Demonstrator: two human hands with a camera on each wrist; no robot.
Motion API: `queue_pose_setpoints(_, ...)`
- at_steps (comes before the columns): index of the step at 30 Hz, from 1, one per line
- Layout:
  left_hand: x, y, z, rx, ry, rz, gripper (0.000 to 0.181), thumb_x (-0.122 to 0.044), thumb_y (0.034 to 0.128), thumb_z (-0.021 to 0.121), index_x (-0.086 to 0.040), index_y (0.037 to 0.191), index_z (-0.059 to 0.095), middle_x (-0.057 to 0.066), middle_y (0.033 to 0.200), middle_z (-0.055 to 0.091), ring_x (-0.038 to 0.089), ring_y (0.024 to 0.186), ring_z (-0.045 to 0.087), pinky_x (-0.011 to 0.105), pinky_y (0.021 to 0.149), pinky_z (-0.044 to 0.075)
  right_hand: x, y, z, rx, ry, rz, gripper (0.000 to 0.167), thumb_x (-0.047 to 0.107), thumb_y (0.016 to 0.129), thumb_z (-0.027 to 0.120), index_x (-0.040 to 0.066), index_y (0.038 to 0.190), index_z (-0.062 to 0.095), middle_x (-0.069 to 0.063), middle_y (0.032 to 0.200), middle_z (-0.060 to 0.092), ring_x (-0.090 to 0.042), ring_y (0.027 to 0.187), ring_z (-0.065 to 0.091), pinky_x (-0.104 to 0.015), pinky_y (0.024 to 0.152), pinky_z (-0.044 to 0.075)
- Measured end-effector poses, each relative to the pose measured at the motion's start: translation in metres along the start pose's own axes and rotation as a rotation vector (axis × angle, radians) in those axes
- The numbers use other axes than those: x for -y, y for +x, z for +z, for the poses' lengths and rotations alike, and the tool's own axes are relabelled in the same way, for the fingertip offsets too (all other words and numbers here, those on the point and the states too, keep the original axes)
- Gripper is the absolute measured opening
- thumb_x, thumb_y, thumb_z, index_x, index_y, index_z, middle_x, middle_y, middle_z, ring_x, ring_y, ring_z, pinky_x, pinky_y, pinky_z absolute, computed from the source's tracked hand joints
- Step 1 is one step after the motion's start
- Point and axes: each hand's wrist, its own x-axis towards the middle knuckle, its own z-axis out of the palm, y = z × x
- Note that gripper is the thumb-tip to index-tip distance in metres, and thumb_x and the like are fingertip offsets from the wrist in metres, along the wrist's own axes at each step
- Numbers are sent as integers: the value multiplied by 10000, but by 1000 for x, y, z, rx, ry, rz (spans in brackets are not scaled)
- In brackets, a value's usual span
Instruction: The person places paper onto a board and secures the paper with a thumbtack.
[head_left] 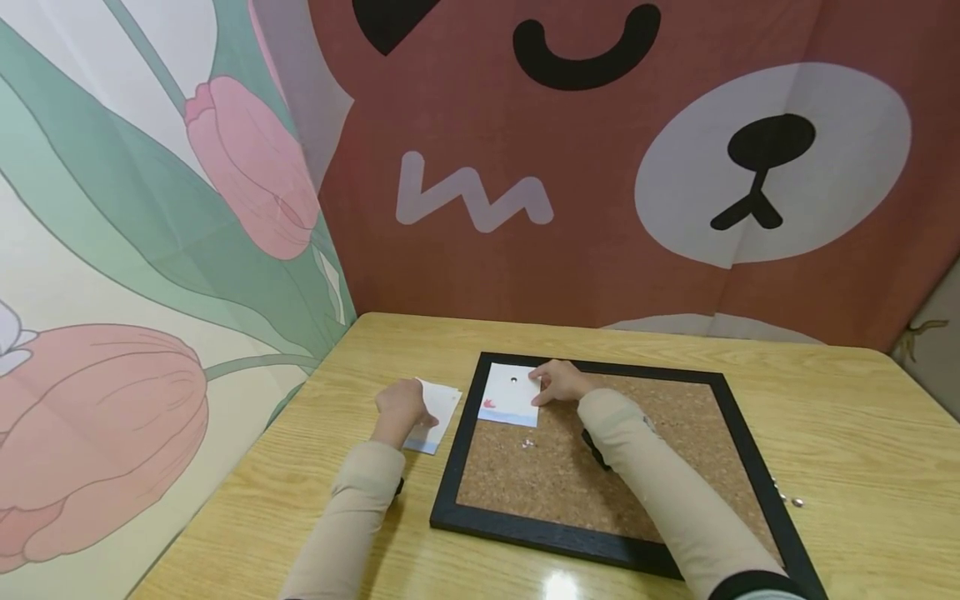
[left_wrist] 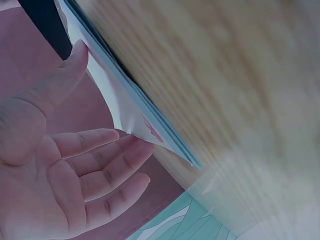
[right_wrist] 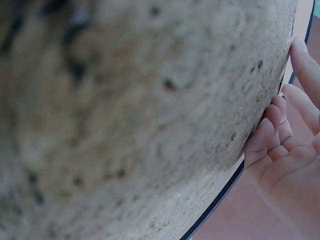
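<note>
A white card with a blue lower edge and a red mark (head_left: 507, 408) lies at the cork board's upper left corner, a small dark round pin (head_left: 513, 380) near its top. My right hand (head_left: 564, 382) touches this card's right edge with thumb and fingers, the other fingers bent against the cork (right_wrist: 165, 125). Left of the frame, my left hand (head_left: 401, 410) rests at a small stack of similar cards (head_left: 442, 408). In the left wrist view the thumb and fingertips of my left hand (left_wrist: 75, 165) touch the stack (left_wrist: 125, 107), fingers loosely spread.
The black-framed board (head_left: 555, 537) lies on a wooden table (head_left: 300, 483). A few small shiny pieces (head_left: 528, 443) lie on the cork below the card, and others (head_left: 797, 502) on the table right of the frame. A printed cloth (head_left: 480, 275) hangs behind the table.
</note>
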Motion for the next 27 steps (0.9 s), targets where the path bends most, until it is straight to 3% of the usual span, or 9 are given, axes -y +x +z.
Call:
queue_pose_setpoints(5, -1, 0, 0, -36, -1, 8, 564, -428, 602, 798, -28, 966, 636, 84, 740, 581, 168, 606, 514, 308, 522, 416, -1, 1, 0, -4, 4, 2, 514, 99, 741, 726, -10, 1208, 542, -223, 1249, 475, -346, 1143, 445, -406, 875, 416)
queue_pose_setpoints(9, -1, -1, 0, -112, -20, 28, 454, -322, 663, 786, -16, 950, 613, 109, 774, 606, 188, 627, 551, 341, 538, 445, -1, 1, 0, -6, -1, 3, 516, 107, 743, 726, -8, 1211, 541, -221, 1251, 474, -342, 1147, 443, -405, 877, 414)
queue_pose_setpoints(14, 0, -2, 0, -230, -47, 51, 88, -88, 803, 605, -11, 846, 598, 127, 734, 606, 236, 631, 588, 369, 498, 453, 0, 1, 1, -10, -7, 5, 515, 109, 737, 731, -12, 1203, 547, -225, 1239, 484, -345, 1140, 447, -408, 877, 413)
queue_pose_setpoints(17, 1, 0, 2, -274, -71, 56, 81, -16, 818, 525, -14, 796, 602, 132, 708, 604, 245, 620, 590, 373, 482, 450, 0, 1, 2, -10, -11, 8, 511, 111, 737, 732, -10, 1200, 551, -223, 1231, 490, -341, 1137, 450, -408, 879, 411)
queue_pose_setpoints(27, 2, 2, 2, -271, -88, 49, 98, -5, 827, 537, -28, 755, 599, 101, 633, 569, 192, 534, 545, 325, 438, 431, -1, 2, 1, -21, -36, -3, 517, 128, 738, 734, -7, 1202, 550, -207, 1173, 526, -316, 1087, 482, -406, 857, 421)
